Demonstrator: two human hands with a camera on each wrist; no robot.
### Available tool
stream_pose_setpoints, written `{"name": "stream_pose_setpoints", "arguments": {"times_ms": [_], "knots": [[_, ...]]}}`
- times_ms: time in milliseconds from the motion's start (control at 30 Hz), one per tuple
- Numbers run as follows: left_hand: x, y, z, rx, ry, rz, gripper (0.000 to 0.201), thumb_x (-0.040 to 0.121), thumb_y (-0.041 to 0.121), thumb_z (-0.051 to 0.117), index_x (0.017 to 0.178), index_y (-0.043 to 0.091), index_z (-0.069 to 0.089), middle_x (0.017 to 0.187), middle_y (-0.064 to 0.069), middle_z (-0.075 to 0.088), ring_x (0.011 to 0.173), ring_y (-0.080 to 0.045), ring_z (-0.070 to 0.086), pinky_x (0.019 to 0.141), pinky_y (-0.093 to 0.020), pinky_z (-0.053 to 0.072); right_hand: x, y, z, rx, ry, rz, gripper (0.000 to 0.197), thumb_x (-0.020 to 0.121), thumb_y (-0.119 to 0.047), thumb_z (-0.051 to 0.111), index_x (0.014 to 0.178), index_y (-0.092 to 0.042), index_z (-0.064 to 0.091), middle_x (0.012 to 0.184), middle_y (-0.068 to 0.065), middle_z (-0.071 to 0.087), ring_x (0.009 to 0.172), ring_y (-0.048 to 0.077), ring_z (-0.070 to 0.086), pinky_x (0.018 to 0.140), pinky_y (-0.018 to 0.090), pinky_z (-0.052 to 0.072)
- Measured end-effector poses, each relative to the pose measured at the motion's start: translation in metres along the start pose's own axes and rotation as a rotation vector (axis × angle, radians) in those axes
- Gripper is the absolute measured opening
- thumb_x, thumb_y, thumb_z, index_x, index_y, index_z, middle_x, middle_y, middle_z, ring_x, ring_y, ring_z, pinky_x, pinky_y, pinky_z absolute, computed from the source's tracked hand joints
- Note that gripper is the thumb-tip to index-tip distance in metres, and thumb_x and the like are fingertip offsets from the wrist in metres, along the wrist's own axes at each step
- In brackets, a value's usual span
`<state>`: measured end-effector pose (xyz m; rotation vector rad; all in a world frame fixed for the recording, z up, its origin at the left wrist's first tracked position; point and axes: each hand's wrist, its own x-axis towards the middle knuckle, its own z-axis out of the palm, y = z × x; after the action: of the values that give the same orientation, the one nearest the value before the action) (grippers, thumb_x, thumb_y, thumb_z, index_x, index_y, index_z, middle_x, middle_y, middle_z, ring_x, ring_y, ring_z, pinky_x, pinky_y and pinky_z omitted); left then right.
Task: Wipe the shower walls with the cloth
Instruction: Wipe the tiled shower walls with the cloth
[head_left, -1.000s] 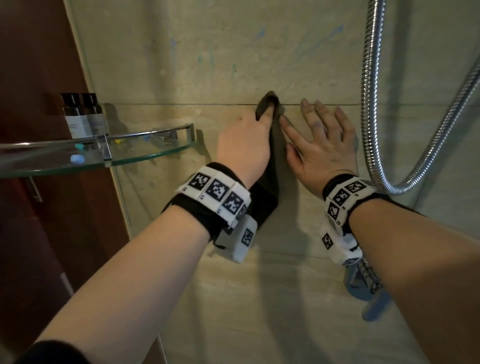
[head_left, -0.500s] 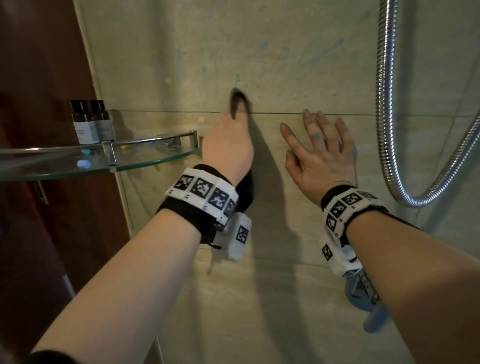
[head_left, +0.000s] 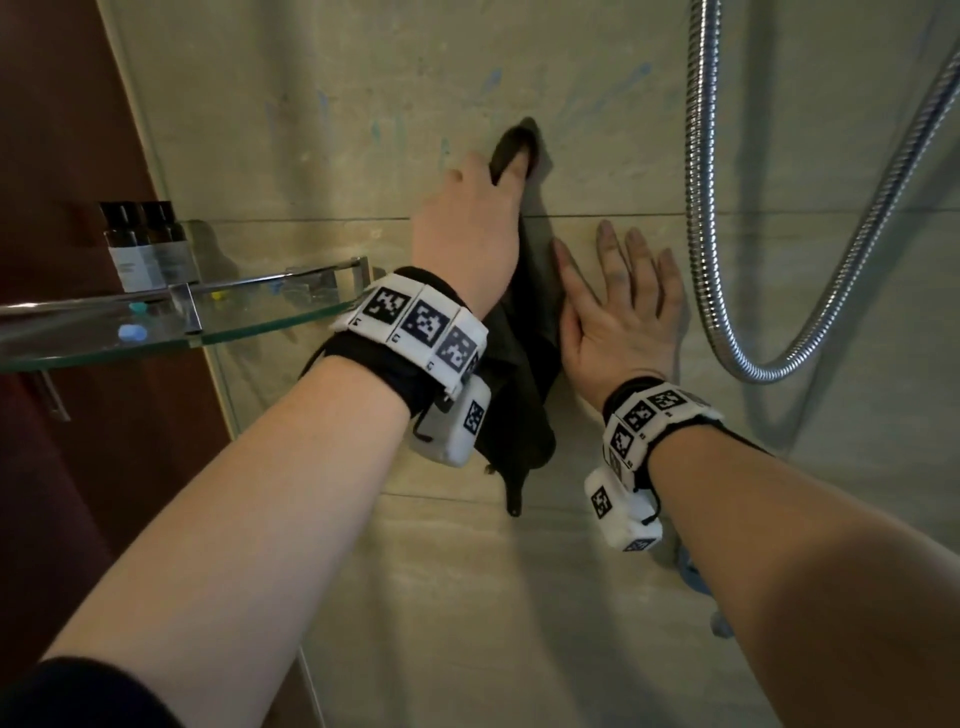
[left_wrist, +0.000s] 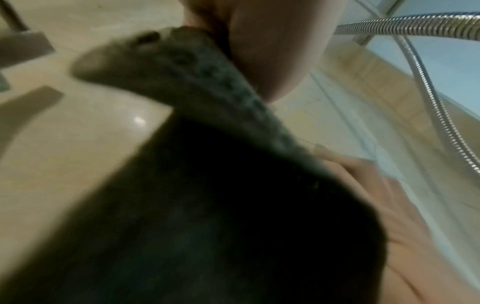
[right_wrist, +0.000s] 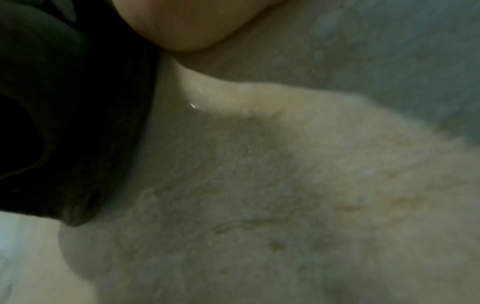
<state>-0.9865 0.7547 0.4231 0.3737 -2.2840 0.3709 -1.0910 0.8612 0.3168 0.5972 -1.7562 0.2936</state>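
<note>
While your left hand presses the cloth to the wall, right hand flat and empty, wiping proceeds; next, sweep toward unwiped tile.

Left hand raised, fingers curled; right hand lower, fingers spread flat.

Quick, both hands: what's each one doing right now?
Left hand: presses the dark cloth against the shower wall, fingers on it.
Right hand: open, flat on the wall, holding nothing.
</note>
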Motion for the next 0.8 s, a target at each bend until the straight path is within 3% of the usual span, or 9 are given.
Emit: {"name": "stream_pose_setpoints", "arguments": {"times_ms": [100,167,233,333,500,600,667,800], "knots": [[-0.002,0.014,0.004,-0.018,-0.002,0.128,0.056,0.1,0.011,0.031,0.153,0.022,0.019,0.13,-0.018,0.04,0.109,-0.036,0.047,0.071,-0.037,0.03,0.0,0.002,0.001,0.008,-0.023,-0.004,0.052,0.093,-0.039,0.036,0.143,-0.028,0.041,0.154,0.011,0.031,0.141,0.033,0.024,0.115,0.042,0.0],[-0.005,0.012,0.009,0.013,-0.007,0.209,0.057,0.1,0.013,0.032,0.153,0.027,0.02,0.129,-0.017,0.039,0.108,-0.036,0.046,0.068,-0.038,0.031,0.0,0.002,0.001,-0.002,-0.029,-0.003,0.052,0.092,-0.042,0.036,0.141,-0.027,0.044,0.154,0.011,0.031,0.141,0.032,0.022,0.116,0.039,-0.006],[-0.002,0.0,0.007,0.006,0.017,0.132,0.056,0.1,0.012,0.032,0.152,0.028,0.022,0.128,-0.017,0.039,0.109,-0.037,0.045,0.069,-0.038,0.032,0.0,0.001,-0.001,-0.029,-0.057,0.001,0.055,0.093,-0.044,0.034,0.146,-0.03,0.037,0.156,0.01,0.028,0.142,0.029,0.016,0.114,0.035,-0.017],[0.002,-0.007,0.003,-0.028,0.07,-0.019,0.056,0.098,0.009,0.032,0.151,0.025,0.024,0.128,-0.017,0.039,0.111,-0.037,0.044,0.07,-0.038,0.031,0.0,0.001,-0.002,-0.038,-0.065,0.006,0.057,0.094,-0.046,0.031,0.149,-0.034,0.028,0.157,0.009,0.025,0.142,0.026,0.011,0.113,0.034,-0.021],[-0.008,0.014,0.014,0.0,0.03,0.171,0.052,0.1,0.014,0.031,0.151,0.025,0.025,0.128,-0.016,0.038,0.112,-0.034,0.043,0.066,-0.035,0.029,0.0,0.003,0.002,-0.008,-0.025,-0.017,0.056,0.091,-0.045,0.036,0.144,-0.028,0.04,0.154,0.013,0.03,0.141,0.028,0.014,0.115,0.039,-0.013],[-0.001,-0.002,0.012,-0.04,0.089,0.028,0.056,0.099,0.011,0.032,0.152,0.026,0.022,0.127,-0.016,0.04,0.112,-0.035,0.044,0.068,-0.035,0.031,-0.002,0.002,0.002,-0.013,-0.002,-0.004,0.054,0.094,-0.044,0.036,0.147,-0.031,0.036,0.154,0.012,0.032,0.141,0.029,0.016,0.116,0.041,-0.009],[-0.001,-0.008,0.011,-0.063,0.083,-0.065,0.059,0.099,0.009,0.033,0.153,0.026,0.018,0.129,-0.017,0.039,0.115,-0.034,0.042,0.069,-0.035,0.031,-0.001,0.001,0.001,-0.019,-0.016,0.002,0.054,0.096,-0.046,0.032,0.148,-0.032,0.032,0.155,0.011,0.029,0.142,0.028,0.014,0.116,0.039,-0.013],[-0.02,-0.01,0.021,0.014,0.037,0.032,0.057,0.098,0.009,0.031,0.153,0.021,0.02,0.126,-0.017,0.041,0.111,-0.034,0.045,0.067,-0.036,0.032,0.001,0.001,0.0,-0.031,-0.049,0.01,0.055,0.097,-0.048,0.029,0.15,-0.034,0.025,0.158,0.008,0.022,0.143,0.027,0.01,0.115,0.036,-0.018]]}}
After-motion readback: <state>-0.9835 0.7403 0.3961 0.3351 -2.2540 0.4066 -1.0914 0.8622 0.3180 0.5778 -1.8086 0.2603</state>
